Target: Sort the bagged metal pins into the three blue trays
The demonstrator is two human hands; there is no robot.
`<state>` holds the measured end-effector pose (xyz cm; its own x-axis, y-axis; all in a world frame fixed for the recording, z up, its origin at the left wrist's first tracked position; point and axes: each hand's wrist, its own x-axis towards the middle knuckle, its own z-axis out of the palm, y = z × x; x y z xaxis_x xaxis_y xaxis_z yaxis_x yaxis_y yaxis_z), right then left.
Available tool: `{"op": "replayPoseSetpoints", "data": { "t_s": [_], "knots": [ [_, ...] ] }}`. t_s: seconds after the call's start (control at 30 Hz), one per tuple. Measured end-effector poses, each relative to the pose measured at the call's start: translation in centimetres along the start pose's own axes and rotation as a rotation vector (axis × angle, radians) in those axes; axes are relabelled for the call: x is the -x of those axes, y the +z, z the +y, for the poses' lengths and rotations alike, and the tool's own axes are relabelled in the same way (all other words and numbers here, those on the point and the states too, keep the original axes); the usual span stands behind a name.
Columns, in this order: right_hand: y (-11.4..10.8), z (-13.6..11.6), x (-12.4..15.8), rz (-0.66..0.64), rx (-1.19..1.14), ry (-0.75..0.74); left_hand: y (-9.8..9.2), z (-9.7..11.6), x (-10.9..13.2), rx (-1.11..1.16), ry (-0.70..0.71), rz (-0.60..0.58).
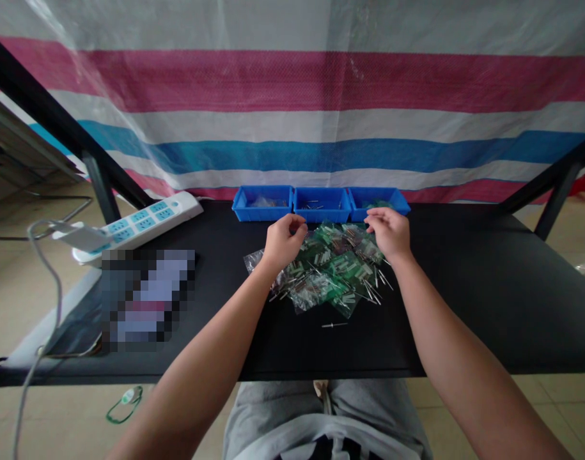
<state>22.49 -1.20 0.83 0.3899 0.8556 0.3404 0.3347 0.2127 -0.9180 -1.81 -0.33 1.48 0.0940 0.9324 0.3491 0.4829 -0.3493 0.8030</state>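
A pile of small clear and green plastic bags (348,265) mixed with loose pop rivets (381,278) lies on the black table. My left hand (283,243) is over the pile's far left side, its fingers curled together. Close to the right blue bin (378,214), my right hand (392,234) is closed in a pinch. Anything in either hand is too small or hidden to make out. One single pop rivet (334,325) lies apart, nearer the table's front edge.
The left blue bin (263,216) holds clear bags, the middle blue bin (321,216) loose rivets. A white power strip (143,223) with a plugged-in charger (84,236) and grey cable (57,287) is at left, by a pixelated, phone-like object (158,294). Striped sheeting (330,83) hangs behind.
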Motion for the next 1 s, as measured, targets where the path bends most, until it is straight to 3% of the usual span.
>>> {"op": "replayPoseSetpoints", "data": {
  "t_s": [0.17,0.37,0.7,1.0],
  "knots": [
    [0.9,-0.6,1.5,-0.184,0.31,-0.241,0.3,-0.6,0.1,-0.265,0.166,-0.099],
    [1.8,-0.3,2.0,-0.299,0.528,-0.432,0.8,-1.1,0.4,-0.409,0.246,-0.223],
    [2.4,0.1,2.6,-0.42,0.629,-0.43,1.0,-0.3,1.3,-0.539,0.279,-0.409],
    [2.6,-0.5,3.0,-0.486,0.631,-0.438,1.1,0.0,1.2,-0.453,0.265,-0.384]
  ]
}}
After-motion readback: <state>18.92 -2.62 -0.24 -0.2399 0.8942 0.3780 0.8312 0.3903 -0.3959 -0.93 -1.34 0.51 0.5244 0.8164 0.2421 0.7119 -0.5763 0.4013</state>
